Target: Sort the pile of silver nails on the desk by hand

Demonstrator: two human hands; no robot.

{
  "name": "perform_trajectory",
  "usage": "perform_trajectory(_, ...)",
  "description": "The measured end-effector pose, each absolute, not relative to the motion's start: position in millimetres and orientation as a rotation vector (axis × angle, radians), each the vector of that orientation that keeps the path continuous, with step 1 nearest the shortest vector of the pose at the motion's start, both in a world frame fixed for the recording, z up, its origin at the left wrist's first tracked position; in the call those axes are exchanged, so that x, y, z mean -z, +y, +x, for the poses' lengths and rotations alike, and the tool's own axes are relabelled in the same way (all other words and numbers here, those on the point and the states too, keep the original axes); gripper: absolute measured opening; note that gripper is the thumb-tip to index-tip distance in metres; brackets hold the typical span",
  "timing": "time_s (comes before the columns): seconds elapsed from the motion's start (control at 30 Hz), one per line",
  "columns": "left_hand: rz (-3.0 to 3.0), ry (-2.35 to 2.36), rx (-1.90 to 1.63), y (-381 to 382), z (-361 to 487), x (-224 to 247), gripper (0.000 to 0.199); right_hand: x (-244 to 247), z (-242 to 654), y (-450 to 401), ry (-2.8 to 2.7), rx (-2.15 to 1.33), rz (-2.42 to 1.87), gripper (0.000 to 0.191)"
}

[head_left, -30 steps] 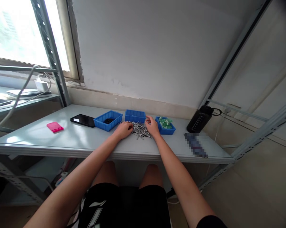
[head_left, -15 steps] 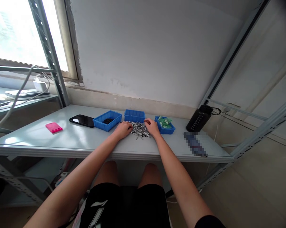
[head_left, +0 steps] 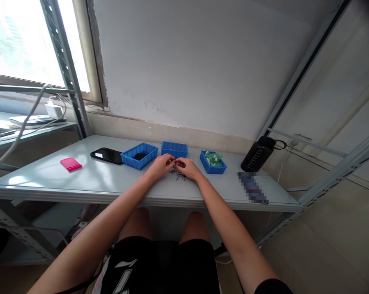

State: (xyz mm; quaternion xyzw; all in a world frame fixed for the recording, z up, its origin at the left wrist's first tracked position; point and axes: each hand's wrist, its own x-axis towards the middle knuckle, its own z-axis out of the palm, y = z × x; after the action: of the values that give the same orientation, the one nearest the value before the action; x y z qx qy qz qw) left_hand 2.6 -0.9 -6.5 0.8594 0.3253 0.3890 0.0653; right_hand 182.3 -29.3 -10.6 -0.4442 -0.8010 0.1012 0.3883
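Observation:
Fingertips together, my left hand (head_left: 160, 166) and my right hand (head_left: 189, 168) meet over a pile of thin silvery metal pins (head_left: 178, 175), perhaps rivets or screws. Both hands have curled fingers, and silvery bits show between them; exactly how many pieces each holds is hidden. Much of the pile lies behind the hands. Just beyond them stands a blue bin (head_left: 174, 146), its inside partly seen. Left of my left hand, another blue bin (head_left: 132, 162) holds small dark parts (head_left: 139, 156). To the right, a third blue bin (head_left: 215, 169) contains green-and-white packets (head_left: 214, 158).
A black phone (head_left: 106, 155) and a pink case (head_left: 70, 164) lie on the left of the grey table (head_left: 110, 181). At the right stand a black bottle (head_left: 257, 155) and a blurred-out item (head_left: 252, 188). Metal shelf posts rise at both sides, with the wall behind.
My right hand has moved left over the pile until its fingertips meet those of my left hand. The pins are now more covered. The bins have stayed in place.

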Motion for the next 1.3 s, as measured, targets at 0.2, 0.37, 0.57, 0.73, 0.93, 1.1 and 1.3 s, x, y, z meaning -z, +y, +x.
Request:
perform_trajectory(0.2,2.522,0.928,-1.212,-7.6,2.7,3.7,0.022,11.8,180.9,-28.4,-2.071,-0.254,-1.1,0.021)
perform_trajectory(0.37,2.524,0.983,-1.23,-5.4,1.1,3.5,0.019,11.2,184.2,-27.7,-2.021,-0.257,-1.118,0.021)
perform_trajectory(0.57,2.571,1.08,-1.187,3.9,-0.6,8.7,0.022,9.5,191.5,-25.3,-1.886,-0.217,-1.15,0.024)
perform_trajectory(0.73,2.661,1.019,-1.049,5.0,0.2,12.1,0.023,8.9,190.2,-25.9,-1.839,-0.208,-1.144,0.026)
perform_trajectory(0.93,2.713,0.955,-0.955,5.7,0.2,13.0,0.015,9.3,186.2,-27.2,-1.852,-0.217,-1.138,0.024)
perform_trajectory(1.1,2.648,1.047,-1.057,4.6,-0.7,12.0,0.02,10.4,190.3,-25.0,-1.832,-0.188,-1.167,0.026)
perform_trajectory(1.3,2.591,1.072,-1.169,1.2,-0.1,8.3,0.024,10.8,193.7,-24.4,-1.905,-0.162,-1.208,0.024)
